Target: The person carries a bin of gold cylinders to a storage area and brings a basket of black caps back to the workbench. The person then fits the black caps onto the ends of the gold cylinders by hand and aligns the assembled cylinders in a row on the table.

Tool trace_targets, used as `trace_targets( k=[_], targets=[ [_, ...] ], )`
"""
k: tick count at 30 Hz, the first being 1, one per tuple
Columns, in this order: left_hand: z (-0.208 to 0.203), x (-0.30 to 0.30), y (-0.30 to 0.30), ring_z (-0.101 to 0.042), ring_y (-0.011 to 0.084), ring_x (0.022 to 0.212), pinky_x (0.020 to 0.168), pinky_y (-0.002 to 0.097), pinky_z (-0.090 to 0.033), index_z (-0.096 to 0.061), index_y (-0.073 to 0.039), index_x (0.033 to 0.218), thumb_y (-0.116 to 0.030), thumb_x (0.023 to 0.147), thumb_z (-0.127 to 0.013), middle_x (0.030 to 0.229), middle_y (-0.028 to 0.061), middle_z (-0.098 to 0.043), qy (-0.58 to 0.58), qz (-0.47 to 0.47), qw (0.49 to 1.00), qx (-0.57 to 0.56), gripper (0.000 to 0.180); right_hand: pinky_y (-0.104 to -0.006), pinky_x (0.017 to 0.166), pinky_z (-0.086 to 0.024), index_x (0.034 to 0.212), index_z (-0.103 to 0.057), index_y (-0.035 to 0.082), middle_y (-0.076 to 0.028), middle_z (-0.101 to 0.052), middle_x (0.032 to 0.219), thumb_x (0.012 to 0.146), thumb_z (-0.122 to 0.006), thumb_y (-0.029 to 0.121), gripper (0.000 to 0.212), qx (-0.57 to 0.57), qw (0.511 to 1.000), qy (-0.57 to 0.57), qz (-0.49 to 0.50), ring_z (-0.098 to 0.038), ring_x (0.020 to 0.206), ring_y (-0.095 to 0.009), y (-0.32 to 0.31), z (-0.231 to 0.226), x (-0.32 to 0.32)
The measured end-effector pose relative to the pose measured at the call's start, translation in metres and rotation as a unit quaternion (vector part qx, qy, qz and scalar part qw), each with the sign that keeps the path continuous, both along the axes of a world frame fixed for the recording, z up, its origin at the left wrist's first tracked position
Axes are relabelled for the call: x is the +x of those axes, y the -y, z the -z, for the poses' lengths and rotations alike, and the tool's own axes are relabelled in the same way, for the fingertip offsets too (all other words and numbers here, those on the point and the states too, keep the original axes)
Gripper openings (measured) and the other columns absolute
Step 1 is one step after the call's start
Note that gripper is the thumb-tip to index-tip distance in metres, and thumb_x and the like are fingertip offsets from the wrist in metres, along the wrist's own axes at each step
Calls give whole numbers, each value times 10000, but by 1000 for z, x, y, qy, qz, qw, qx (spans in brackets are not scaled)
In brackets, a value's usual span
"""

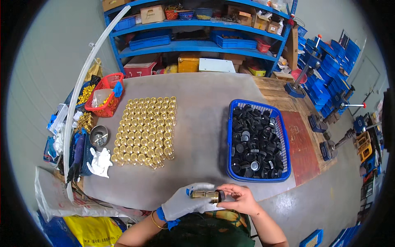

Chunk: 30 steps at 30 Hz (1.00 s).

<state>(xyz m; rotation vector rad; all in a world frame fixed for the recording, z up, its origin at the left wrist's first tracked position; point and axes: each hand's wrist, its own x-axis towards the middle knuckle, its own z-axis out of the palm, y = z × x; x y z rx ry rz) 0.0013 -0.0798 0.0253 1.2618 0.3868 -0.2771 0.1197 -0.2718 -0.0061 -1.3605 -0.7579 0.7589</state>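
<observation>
A gold cylindrical part [204, 194] is held sideways near the table edge. The gloved left hand [185, 202] grips its body, and the bare right hand [240, 198] pinches a black cap [221, 195] at its end. Ahead stand rows of gold parts [145, 131] and a blue basket [284, 136] full of black caps.

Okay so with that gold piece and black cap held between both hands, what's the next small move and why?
Probably seat the black cap fully onto the end of the gold cylinder: the gloved left hand grips the cylinder, the bare right hand has the cap at its end, and how far on it is cannot be told.
</observation>
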Motion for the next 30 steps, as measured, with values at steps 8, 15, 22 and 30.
trace_targets(
  k=[8, 15, 22, 30],
  targets=[
    [7, 25, -13, -588, 86, 648, 568, 226, -485, -625, -16, 1127, -158, 853, -716, 890, 35, -662, -17, -48, 999, -1, 322, -260, 623, -506, 1049, -663, 55, -35, -637, 820, 655, -867, 168, 457, -65, 940, 331, 51, -581, 673, -139, -23, -16, 21],
    [23, 30, -8, -616, 86, 767, 683, 248, -519, -628, -15, 1119, -148, 832, -739, 941, 45, -675, 31, -63, 997, 42, 336, -247, 701, -513, 1070, -645, 17, -38, -668, 913, 675, -855, 94, 454, -68, 988, 137, 30, -606, 769, -94, -18, -8, 27],
    [26, 29, -3, -618, 85, 875, 787, 255, -519, -640, -19, 1093, -147, 820, -750, 981, 37, -677, 24, -48, 996, 71, 320, -248, 750, -507, 1070, -640, -1, -69, -681, 1041, 704, -832, 58, 418, -96, 990, 99, -13, -596, 826, -78, -11, -13, 33],
    [22, 23, 4, -625, 101, 886, 800, 271, -526, -633, -16, 1114, -160, 801, -769, 998, 42, -676, 119, -47, 975, 182, 371, -232, 663, -478, 1016, -664, 27, -27, -647, 853, 813, -752, 153, 255, -190, 978, 82, -5, -569, 709, -89, -11, -25, 29]
  ],
)
